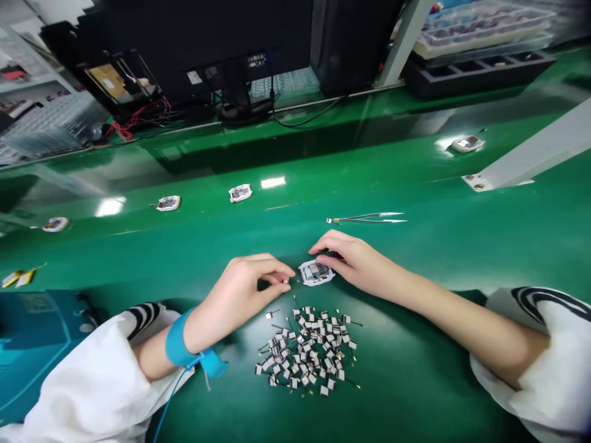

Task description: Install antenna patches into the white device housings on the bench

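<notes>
My left hand (pixel 252 283), with a blue wrist strap (pixel 181 338), is closed in a pinch on a small pale part (pixel 285 281) at its fingertips. Just right of it lies a white-rimmed circuit board (pixel 316 272) with its electronics facing up. My right hand (pixel 344 255) is at the board's upper right, thumb over the edge and fingers curved apart from the thumb. Below both hands spreads a pile of small pale square parts (pixel 307 354) with black ends and thin leads. One such part (pixel 269 315) lies apart on the left.
Tweezers (pixel 369 218) lie beyond my right hand. Similar boards rest farther back, including one (pixel 240 193) in the middle and another (pixel 467 144) at right. A metal post (pixel 535 151) stands at right. A monitor (pixel 198 49) is behind; a teal bin (pixel 37 351) is at left.
</notes>
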`<state>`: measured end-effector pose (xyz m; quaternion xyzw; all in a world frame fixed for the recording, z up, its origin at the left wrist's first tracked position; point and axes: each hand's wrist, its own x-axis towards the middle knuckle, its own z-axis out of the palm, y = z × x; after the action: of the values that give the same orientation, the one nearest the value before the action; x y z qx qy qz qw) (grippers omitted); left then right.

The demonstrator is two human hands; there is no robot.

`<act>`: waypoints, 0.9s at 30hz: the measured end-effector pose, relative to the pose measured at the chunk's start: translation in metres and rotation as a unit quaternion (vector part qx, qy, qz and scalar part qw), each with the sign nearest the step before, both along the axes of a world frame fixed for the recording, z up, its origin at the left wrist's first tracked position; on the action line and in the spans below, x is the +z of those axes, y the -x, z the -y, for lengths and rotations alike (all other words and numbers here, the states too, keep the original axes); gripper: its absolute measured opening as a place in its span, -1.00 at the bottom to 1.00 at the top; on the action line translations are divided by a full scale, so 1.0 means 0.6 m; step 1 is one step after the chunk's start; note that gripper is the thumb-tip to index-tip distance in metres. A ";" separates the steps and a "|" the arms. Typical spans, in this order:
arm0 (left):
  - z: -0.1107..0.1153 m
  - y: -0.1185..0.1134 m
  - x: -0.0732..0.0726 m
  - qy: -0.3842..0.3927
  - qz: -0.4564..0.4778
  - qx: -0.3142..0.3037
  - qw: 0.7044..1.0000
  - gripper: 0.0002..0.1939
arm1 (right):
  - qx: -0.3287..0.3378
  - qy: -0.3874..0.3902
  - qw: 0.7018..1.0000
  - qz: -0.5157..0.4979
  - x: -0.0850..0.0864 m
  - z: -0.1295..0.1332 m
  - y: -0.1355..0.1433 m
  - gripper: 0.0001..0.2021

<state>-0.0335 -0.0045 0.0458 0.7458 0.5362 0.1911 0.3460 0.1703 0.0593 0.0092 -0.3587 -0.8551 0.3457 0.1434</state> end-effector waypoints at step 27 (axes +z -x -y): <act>-0.028 -0.062 -0.027 -0.309 -0.212 -0.138 0.917 -0.88 | 0.019 -0.015 0.996 -0.084 -0.009 0.001 -0.029 -0.72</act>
<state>0.0036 0.0120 0.0296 0.9050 0.4034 0.1353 -0.0007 0.1875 0.0588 0.0036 -0.3096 -0.8519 0.3645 0.2131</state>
